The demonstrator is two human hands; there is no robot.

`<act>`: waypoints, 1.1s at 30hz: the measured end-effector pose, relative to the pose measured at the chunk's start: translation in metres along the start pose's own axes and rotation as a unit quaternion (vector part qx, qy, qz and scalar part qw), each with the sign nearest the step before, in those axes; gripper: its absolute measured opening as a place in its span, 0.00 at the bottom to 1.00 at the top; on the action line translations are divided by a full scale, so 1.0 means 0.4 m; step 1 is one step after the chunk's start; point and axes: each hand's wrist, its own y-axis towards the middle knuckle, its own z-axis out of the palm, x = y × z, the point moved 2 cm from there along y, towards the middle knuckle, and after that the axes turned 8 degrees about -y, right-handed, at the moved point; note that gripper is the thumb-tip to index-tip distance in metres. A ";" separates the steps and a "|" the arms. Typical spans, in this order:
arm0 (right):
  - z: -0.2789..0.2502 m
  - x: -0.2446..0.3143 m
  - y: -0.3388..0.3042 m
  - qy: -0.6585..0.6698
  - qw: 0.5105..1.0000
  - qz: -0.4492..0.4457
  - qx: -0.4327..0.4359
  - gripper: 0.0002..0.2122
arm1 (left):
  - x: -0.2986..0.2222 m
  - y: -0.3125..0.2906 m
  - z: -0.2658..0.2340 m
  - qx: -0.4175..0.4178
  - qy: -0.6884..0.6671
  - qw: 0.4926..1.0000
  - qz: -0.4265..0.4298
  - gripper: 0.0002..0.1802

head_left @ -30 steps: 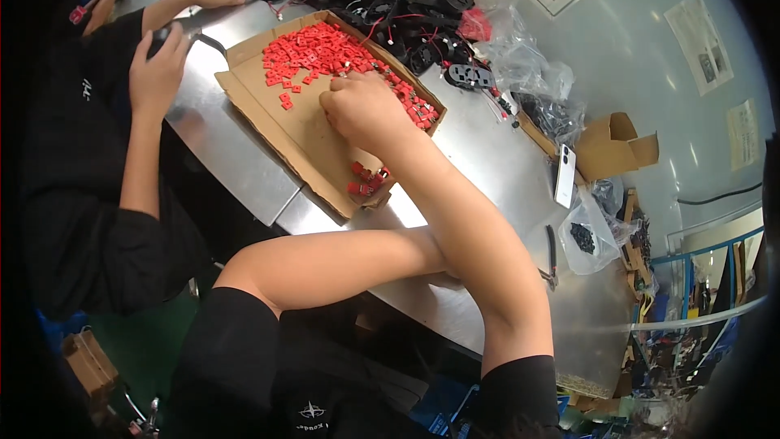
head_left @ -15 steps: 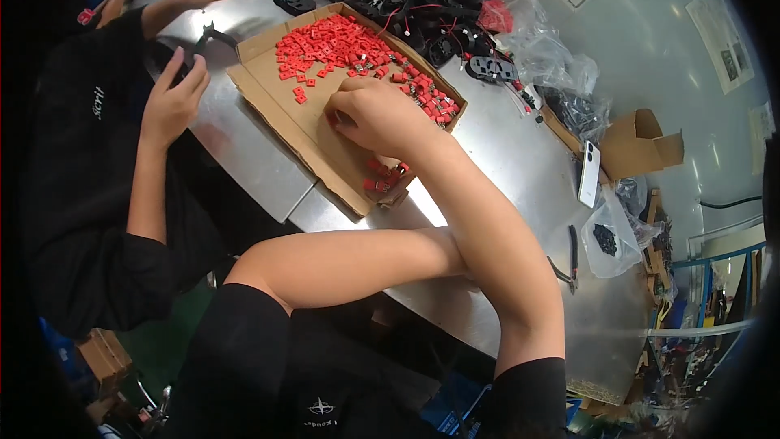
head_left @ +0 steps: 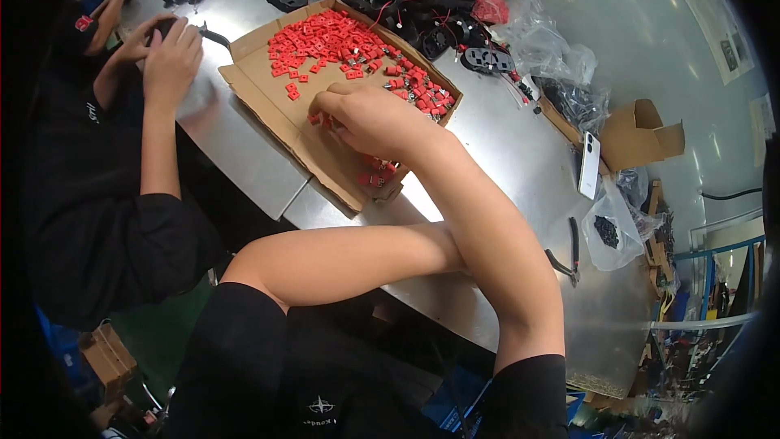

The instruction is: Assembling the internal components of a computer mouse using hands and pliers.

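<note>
The fingers (head_left: 329, 101) of the right hand (head_left: 374, 118) clamp a small red piece (head_left: 314, 120) over a cardboard tray (head_left: 276, 103), a red heap (head_left: 329, 36) at twelve o'clock, pliers (head_left: 575, 245) at four on the tabletop (head_left: 504, 146), while the left hand's fingers, hidden, I cannot tell.

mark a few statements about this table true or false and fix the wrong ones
1. The person's right hand is over the shallow brown cardboard tray. True.
2. The small red plastic pieces lie outside the tray. False: the pieces lie inside it.
3. The bare left forearm passes beneath the bare right forearm. True.
4. The white rectangular phone lies left of the tray. False: the phone lies to its right.
</note>
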 end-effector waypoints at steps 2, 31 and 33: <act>0.007 -0.013 -0.005 -0.021 1.000 0.012 0.004 0.08 | -0.057 -0.024 -0.034 0.024 0.083 0.996 -0.003 0.20; -0.156 -0.045 -0.924 -0.028 0.917 0.380 -0.118 0.11 | -0.073 0.037 -0.031 -0.014 0.155 0.985 0.081 0.26; -0.164 -0.050 -0.936 0.055 0.906 0.397 -0.136 0.13 | -0.086 0.037 -0.034 -0.024 0.149 0.987 0.063 0.28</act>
